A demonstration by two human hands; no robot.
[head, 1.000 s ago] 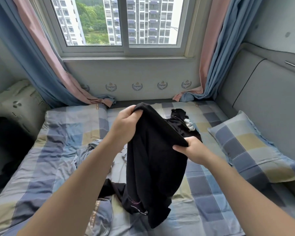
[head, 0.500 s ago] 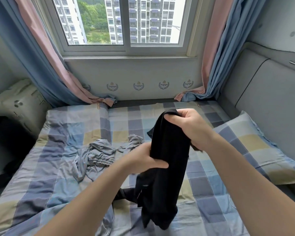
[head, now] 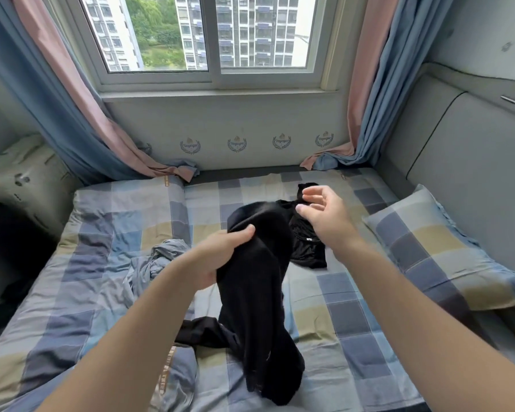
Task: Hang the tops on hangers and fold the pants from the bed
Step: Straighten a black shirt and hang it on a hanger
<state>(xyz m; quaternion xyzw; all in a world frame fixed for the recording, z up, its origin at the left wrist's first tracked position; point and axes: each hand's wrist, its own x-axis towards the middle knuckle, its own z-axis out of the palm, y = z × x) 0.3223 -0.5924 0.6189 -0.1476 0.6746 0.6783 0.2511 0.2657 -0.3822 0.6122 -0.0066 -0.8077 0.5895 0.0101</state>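
In the head view, the left hand [head: 214, 257] grips a long black garment [head: 259, 292] near its upper end, thumb on top and fingers curled under the bunched cloth. From that grip the garment's long axis runs from 12 to 6 o'clock: the top humps over the hand, and the lower end pools on the checked bed [head: 101, 263]. Whether it is a top or pants cannot be told from here. The right hand [head: 324, 215] sits at about 2 o'clock from the left hand, fingers loosely spread and holding nothing. It hovers above a second black garment [head: 306, 254] that lies crumpled on the bed just beside the held one. A crumpled grey-blue garment [head: 158, 260] lies at 9 o'clock of the left hand, and a pillow [head: 446, 251] at 3 o'clock. The coming move likely turns on the free hand: the hanging cloth's upper edge lies at about 8 o'clock from it, near enough to take.
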